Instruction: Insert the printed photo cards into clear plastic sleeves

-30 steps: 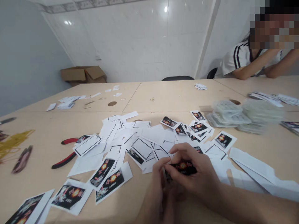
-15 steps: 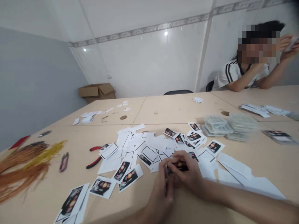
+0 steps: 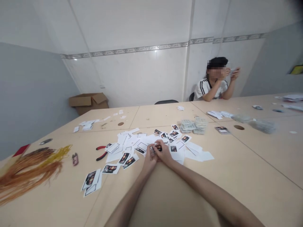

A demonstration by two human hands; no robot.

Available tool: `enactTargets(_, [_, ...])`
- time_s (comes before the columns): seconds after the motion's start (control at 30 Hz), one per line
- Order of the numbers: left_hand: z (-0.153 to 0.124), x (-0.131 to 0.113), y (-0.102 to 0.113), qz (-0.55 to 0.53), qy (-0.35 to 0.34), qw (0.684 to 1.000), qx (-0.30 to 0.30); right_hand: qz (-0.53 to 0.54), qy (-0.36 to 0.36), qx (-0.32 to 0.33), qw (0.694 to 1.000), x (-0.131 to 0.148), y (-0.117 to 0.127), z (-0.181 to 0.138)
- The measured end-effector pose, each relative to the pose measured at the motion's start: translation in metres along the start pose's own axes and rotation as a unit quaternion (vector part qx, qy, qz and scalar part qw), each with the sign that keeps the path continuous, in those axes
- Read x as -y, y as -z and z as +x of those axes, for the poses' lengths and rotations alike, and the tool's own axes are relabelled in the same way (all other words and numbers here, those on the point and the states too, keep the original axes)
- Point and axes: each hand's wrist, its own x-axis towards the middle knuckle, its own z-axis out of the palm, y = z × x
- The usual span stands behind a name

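Observation:
My left hand and my right hand meet over the table, both pinched round a small dark printed card with an orange picture. Around them lies a scatter of white paper slips and printed cards, some face up, some showing black-outlined backs. Both forearms stretch far out from the bottom edge.
Red-handled pliers lie left of the cards, with a small clip and orange-yellow cords further left. Stacks of clear plastic cases stand behind the cards. A person sits at the far side; a cardboard box is on the floor.
The view has pulled back and lifted, so my hands look smaller and farther off. They still hold the same dark card. The seated person has raised both hands to the face.

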Motion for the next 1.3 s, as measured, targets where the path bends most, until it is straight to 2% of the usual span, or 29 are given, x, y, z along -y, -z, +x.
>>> enactTargets(0.17, [-0.006, -0.009, 0.002, 0.02, 0.029, 0.999, 0.01, -0.026, 0.011, -0.016, 0.999, 0.006, -0.001, -0.005])
enactTargets(0.23, [-0.008, -0.012, 0.003, 0.06, 0.03, 0.998, -0.013, -0.03, 0.014, -0.025, 0.999, 0.007, -0.002, -0.007])
enactTargets(0.37, [-0.01, -0.015, 0.001, 0.116, -0.009, 0.991, -0.07, -0.025, 0.029, -0.031, 0.999, 0.009, -0.002, -0.009])
enactTargets(0.63, [-0.008, -0.01, 0.004, 0.164, -0.041, 0.981, -0.1, -0.03, 0.052, -0.03, 0.998, 0.011, -0.006, -0.011])
enactTargets(0.93, [-0.014, -0.014, 0.003, 0.218, -0.07, 0.962, -0.147, 0.005, 0.034, -0.047, 0.998, 0.026, -0.011, -0.02])
enactTargets(1.3, [-0.015, -0.012, 0.001, 0.227, -0.07, 0.96, -0.15, 0.004, 0.03, -0.052, 0.998, 0.02, -0.007, -0.02])
